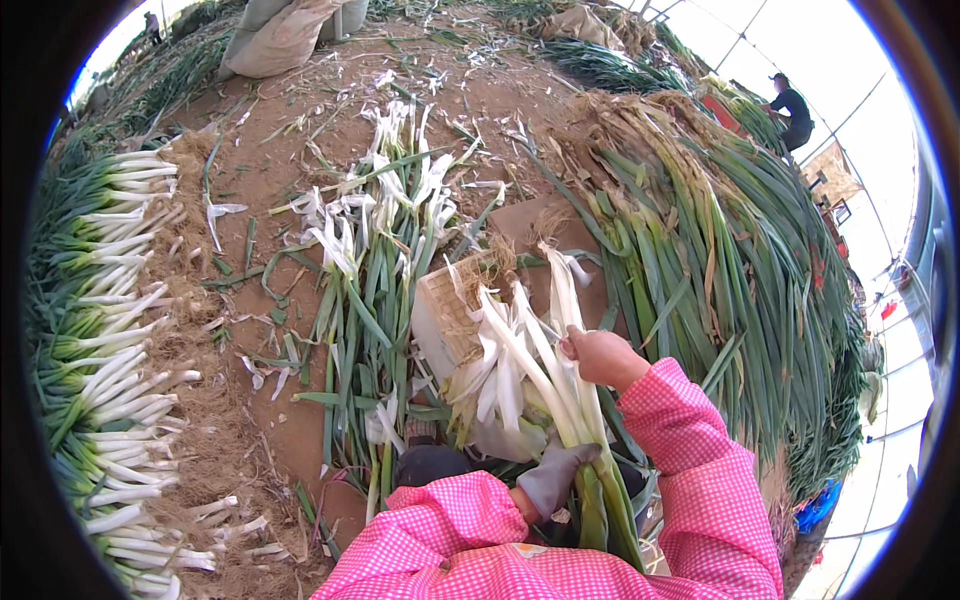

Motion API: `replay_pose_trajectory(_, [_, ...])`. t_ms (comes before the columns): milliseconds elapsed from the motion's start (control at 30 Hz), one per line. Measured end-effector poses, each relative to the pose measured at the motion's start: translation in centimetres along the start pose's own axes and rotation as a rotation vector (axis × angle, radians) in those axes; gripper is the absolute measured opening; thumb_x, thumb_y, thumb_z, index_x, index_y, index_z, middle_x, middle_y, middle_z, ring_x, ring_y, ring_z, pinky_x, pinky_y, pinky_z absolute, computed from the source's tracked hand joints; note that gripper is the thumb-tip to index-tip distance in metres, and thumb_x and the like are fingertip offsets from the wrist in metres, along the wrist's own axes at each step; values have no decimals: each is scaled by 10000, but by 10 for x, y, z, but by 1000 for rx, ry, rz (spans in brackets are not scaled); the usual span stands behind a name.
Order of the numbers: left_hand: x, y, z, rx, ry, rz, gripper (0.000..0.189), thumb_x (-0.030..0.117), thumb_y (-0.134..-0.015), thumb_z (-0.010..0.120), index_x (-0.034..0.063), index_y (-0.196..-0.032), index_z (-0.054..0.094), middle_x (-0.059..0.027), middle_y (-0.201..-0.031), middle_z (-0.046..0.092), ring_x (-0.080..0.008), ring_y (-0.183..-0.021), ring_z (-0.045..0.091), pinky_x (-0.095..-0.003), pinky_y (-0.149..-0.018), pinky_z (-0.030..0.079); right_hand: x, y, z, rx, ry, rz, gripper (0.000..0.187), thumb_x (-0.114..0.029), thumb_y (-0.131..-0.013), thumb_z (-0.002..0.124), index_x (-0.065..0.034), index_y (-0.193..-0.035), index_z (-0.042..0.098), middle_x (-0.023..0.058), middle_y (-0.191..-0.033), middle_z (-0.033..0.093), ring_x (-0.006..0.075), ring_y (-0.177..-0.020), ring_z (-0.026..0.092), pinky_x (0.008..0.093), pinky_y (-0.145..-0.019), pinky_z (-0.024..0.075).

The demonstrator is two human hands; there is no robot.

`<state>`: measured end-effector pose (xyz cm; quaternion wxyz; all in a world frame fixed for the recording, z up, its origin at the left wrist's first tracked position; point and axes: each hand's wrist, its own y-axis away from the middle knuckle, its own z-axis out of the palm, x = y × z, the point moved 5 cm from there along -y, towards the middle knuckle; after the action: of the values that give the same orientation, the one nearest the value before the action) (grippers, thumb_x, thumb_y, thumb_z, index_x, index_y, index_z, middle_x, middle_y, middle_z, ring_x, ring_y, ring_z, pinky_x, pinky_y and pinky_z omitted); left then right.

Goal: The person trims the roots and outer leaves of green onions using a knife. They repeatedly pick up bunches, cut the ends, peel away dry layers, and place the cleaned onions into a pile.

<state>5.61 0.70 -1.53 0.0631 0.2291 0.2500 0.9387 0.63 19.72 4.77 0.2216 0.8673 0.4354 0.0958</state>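
Observation:
In a grey glove, my left hand is closed around the green stalks of several long green onions. Bare and higher up, my right hand has its fingers closed at the white shaft of the rightmost one. Roots still hang from the tops of these stalks. Peeled pale outer leaves droop just left of the shafts. Behind them stands a pale plastic crate with a lattice surface. Whether my right fingers pinch a loose skin or the shaft itself is hard to tell.
Cleaned green onions lie in a long row at left, beside cut roots. Stripped leaves are heaped left of the crate. A large pile of untrimmed green onions lies at right. A person works at the far right; sacks stand ahead.

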Motion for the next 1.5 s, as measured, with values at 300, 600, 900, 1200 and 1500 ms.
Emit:
replay_pose_trajectory(300, [16,11,3,-53,93,-206,326,188,-873,643,1,-1137,599,-108,-901,677,-243,-763,665,-386,-739,552,43,43,-1,168,-205,260,486,-88,-820,562,15,-1289,482,286,-955,669,447,-920,650,512,-767,495])
replay_pose_trajectory(600, [70,34,1,-204,229,-89,379,203,-869,625,-43,-1157,598,-167,-976,691,-290,-856,681,-416,-864,549,12,129,26,175,-713,184,636,-119,-765,617,-47,-1380,473,228,-870,657,358,-770,653,400,-734,513])
replay_pose_trajectory(900, [145,134,23,-288,148,415,591,253,-808,628,-77,-1279,493,-205,-1054,646,-295,-916,676,-388,-822,599,-13,148,108,169,-809,147,444,-259,-878,680,-57,-1246,537,137,-947,661,268,-831,640,353,-786,494])
replay_pose_trajectory(1200, [247,271,48,-73,-229,1230,627,387,-830,604,-50,-1261,479,-152,-950,609,-273,-838,641,-361,-760,576,-50,167,143,353,-433,-9,766,-535,-780,674,-130,-1394,459,235,-1208,585,437,-1039,624,502,-864,520])
replay_pose_trajectory(1500, [340,418,47,53,-357,1335,436,253,-870,613,-9,-1216,568,-133,-1017,657,-246,-921,657,-351,-844,550,-114,198,244,-8,-760,-344,575,-412,-869,652,-130,-1355,529,230,-1162,629,381,-1005,654,462,-845,530])
